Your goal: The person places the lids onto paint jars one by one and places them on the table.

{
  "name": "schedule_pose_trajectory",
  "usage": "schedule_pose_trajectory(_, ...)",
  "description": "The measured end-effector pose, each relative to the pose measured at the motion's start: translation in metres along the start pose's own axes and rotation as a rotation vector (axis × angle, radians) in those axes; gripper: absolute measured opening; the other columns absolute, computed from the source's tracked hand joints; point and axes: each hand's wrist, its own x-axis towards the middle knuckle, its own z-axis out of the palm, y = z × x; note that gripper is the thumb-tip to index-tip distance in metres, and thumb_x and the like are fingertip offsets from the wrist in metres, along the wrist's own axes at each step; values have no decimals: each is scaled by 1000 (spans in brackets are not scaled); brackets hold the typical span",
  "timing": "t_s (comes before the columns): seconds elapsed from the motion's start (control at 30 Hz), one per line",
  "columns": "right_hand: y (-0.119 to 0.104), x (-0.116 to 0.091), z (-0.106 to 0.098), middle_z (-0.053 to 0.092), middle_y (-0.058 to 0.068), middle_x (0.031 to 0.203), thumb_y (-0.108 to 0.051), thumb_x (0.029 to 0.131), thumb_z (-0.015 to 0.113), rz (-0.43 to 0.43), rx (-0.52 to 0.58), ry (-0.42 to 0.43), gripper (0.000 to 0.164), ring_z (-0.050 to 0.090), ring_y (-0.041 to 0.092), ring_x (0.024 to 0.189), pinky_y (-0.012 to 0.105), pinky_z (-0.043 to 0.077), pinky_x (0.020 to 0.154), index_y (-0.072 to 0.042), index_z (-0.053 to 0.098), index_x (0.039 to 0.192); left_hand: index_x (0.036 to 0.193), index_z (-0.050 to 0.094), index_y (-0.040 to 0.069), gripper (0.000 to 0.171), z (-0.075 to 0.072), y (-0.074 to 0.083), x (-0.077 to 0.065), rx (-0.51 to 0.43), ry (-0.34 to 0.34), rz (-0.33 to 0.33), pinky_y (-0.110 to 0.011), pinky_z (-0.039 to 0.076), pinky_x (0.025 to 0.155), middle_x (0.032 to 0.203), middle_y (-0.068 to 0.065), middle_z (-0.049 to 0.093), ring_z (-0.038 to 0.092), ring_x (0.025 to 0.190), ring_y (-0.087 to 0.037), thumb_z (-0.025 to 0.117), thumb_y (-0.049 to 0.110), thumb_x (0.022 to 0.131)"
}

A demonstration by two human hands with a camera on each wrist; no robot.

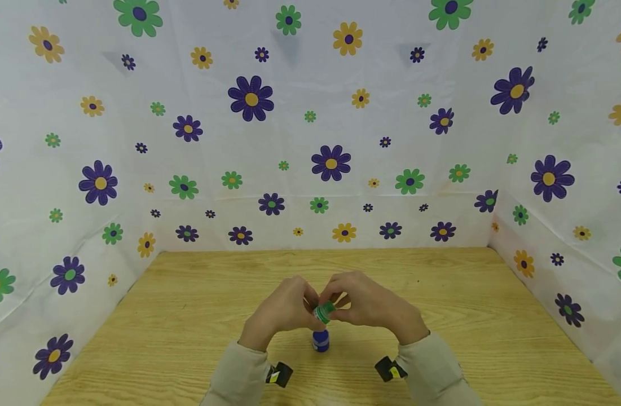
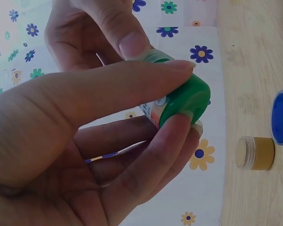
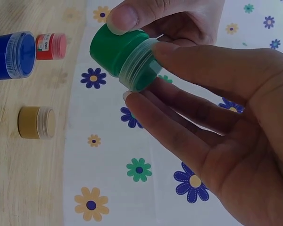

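Note:
A small green paint jar [image 1: 324,312] is held up over the table, tilted on its side, between both hands. My left hand [image 1: 285,307] grips its green body [image 2: 193,96], with the thumb on one side and the fingers on the other. From the other end, my right hand [image 1: 371,301] pinches the clear ridged lid [image 3: 139,63] between thumb and fingertips. The lid sits against the body. Just below the hands in the head view, a blue paint jar [image 1: 321,340] stands on the table.
Beyond the blue jar [image 3: 4,55] in the right wrist view stand a red jar [image 3: 51,46] with a printed label and a mustard-yellow jar [image 3: 35,122]. The wooden table [image 1: 188,338] is bordered at back and sides by a flower-patterned cloth [image 1: 290,135].

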Motion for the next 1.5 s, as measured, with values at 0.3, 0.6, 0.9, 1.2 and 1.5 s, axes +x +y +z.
schedule_pose_trajectory(0.3,2,1,0,74,7,108,-7,93,74,35,11,-10,18,72,12,94,17,57,80,-4,75,111,87,81,4,19,0,0,-1,-8,1,-5,-27,57,63,78,-1,77,68,67,-10,91,4,71)
schedule_pose_trajectory(0.6,2,1,0,74,6,110,-11,95,73,50,13,-15,19,71,14,96,20,58,81,-5,74,113,88,81,3,20,0,-1,-1,-6,-3,-5,-28,57,64,79,-3,78,69,68,-11,91,4,70)
schedule_pose_trajectory(0.9,-1,0,-1,69,7,114,-7,91,77,26,-6,4,21,69,24,108,29,60,89,-7,74,112,85,81,5,18,-2,1,-2,17,-4,-22,-28,56,63,77,-2,77,68,68,-11,92,6,71)
schedule_pose_trajectory(1.2,-2,2,1,66,5,109,-2,88,79,4,-25,-1,21,67,21,107,26,60,88,-9,74,108,84,80,6,18,-2,2,-2,17,-4,-10,-26,54,61,75,-2,76,65,65,-11,93,6,71)
schedule_pose_trajectory(1.5,1,1,2,68,4,107,-1,89,78,2,2,-17,19,70,21,105,28,61,87,-9,74,105,82,80,6,16,-2,3,-2,12,-10,-17,-26,54,61,74,0,76,65,64,-10,92,6,71)
